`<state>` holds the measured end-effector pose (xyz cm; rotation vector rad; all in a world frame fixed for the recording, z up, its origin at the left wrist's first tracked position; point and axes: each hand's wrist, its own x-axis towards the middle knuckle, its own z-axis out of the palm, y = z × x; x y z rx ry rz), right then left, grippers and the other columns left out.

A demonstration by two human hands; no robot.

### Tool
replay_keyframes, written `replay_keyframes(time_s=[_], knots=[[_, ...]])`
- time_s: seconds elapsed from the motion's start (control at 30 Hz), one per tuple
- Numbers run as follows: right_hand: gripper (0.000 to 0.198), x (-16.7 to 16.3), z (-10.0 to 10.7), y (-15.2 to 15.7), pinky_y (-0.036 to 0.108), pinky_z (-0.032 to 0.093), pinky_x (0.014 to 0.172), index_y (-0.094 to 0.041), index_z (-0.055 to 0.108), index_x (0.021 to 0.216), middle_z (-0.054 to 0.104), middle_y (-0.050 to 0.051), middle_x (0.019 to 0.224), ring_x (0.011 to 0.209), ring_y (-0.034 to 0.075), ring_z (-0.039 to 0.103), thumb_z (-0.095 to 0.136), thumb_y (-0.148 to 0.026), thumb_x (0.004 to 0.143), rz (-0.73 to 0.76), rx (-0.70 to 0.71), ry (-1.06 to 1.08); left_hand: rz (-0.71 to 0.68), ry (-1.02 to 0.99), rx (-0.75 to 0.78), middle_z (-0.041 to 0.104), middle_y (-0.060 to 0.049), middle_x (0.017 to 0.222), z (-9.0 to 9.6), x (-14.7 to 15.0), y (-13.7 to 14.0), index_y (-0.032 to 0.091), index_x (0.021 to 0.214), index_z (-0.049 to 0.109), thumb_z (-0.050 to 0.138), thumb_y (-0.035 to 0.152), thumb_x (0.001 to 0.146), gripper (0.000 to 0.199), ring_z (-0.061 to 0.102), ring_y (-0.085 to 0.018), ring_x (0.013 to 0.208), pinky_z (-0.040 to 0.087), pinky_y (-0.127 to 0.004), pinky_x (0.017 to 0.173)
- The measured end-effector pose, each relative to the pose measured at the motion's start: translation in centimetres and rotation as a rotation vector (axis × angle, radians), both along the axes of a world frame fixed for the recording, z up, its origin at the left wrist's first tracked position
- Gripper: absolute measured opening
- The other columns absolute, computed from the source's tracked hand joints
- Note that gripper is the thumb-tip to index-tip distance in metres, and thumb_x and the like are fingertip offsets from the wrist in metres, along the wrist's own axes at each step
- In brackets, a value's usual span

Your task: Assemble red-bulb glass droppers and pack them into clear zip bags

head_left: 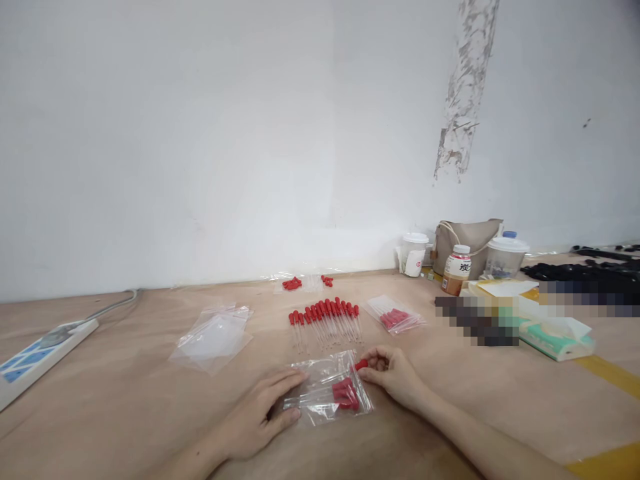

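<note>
A clear zip bag (320, 383) lies flat in front of me with several red-bulbed droppers (345, 393) inside. My left hand (263, 410) rests at its left edge, thumb and fingers spread apart on the plastic. At the bag's right end, my right hand (393, 373) pinches the red bulb of a dropper (361, 365); its stem points left at the bag, and I cannot tell how far in it reaches. Just beyond lies a fanned row of loose droppers (325, 320), red bulbs away from me.
Flat clear bags (213, 337) lie left, and a filled dropper bag (395, 315) right. Red bulbs (293, 283) in plastic sit by the wall. A power strip (47, 357) is far left. Right stand a cup (414, 255), a bottle (457, 270) and a tissue pack (560, 337).
</note>
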<state>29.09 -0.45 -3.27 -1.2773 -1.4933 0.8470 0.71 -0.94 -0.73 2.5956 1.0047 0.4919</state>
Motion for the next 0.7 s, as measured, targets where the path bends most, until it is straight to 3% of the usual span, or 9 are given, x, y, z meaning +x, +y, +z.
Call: replay_keyframes(time_s=[0.07,0.17,0.27,0.37,0.47,0.57,0.7], knots=[[0.014,-0.4,0.2,0.0,0.021,0.038,0.05,-0.014,0.063,0.07,0.057,-0.001,0.057,0.053,0.01,0.048,0.065,-0.022,0.06,0.01,0.029,-0.034,-0.002,0.005,0.008,0.043,-0.001,0.13,0.0,0.0,0.0,0.032,0.128,0.036,0.045,0.04,0.085,0.045,0.038,-0.023,0.118,0.031,-0.041,0.099],[0.015,-0.8,0.4,-0.2,0.023,0.042,0.058,-0.015,0.066,0.076,0.063,0.003,0.069,0.063,0.013,0.055,0.058,-0.024,0.067,0.153,0.069,-0.055,-0.002,0.005,0.02,0.043,-0.001,0.13,0.1,0.1,0.0,0.032,0.128,0.037,0.045,0.04,0.085,0.044,0.038,-0.022,0.118,0.031,-0.04,0.099],[0.02,-0.4,0.6,-0.2,0.021,0.041,0.05,-0.016,0.064,0.082,0.063,0.002,0.07,0.06,0.012,0.055,0.054,-0.029,0.071,0.235,-0.044,-0.015,-0.006,0.001,0.018,0.043,-0.001,0.13,0.3,0.2,0.1,0.032,0.127,0.038,0.045,0.039,0.085,0.043,0.039,-0.022,0.118,0.032,-0.04,0.099],[0.022,0.7,0.8,0.8,0.016,0.03,0.033,-0.015,0.058,0.085,0.057,-0.002,0.057,0.041,0.008,0.047,0.053,-0.03,0.07,0.082,-0.233,0.042,-0.034,-0.01,0.004,0.043,0.0,0.13,0.4,0.2,0.1,0.033,0.124,0.042,0.044,0.038,0.085,0.039,0.039,-0.022,0.117,0.032,-0.04,0.098],[0.012,1.9,1.4,3.2,0.016,0.031,0.033,-0.014,0.054,0.078,0.055,-0.003,0.052,0.036,0.007,0.045,0.051,-0.023,0.07,-0.157,-0.222,-0.133,-0.045,-0.01,-0.008,0.042,0.0,0.13,0.4,0.2,0.1,0.033,0.123,0.043,0.043,0.037,0.086,0.037,0.038,-0.022,0.118,0.032,-0.041,0.099],[0.011,2.5,2.4,6.3,0.019,0.037,0.04,-0.014,0.055,0.077,0.057,0.0,0.052,0.041,0.01,0.051,0.052,-0.021,0.07,-0.31,-0.188,-0.346,-0.044,0.0,-0.015,0.041,0.0,0.131,0.5,0.2,0.0,0.033,0.124,0.041,0.042,0.037,0.086,0.038,0.038,-0.022,0.118,0.031,-0.041,0.099],[0.016,1.9,3.6,10.3,0.023,0.041,0.053,-0.011,0.058,0.077,0.063,0.011,0.066,0.065,0.02,0.061,0.054,-0.023,0.068,-0.415,-0.2,-0.488,-0.049,0.029,-0.009,0.039,0.0,0.132,0.6,0.1,-0.1,0.034,0.125,0.039,0.042,0.035,0.087,0.039,0.035,-0.022,0.12,0.031,-0.04,0.099]])
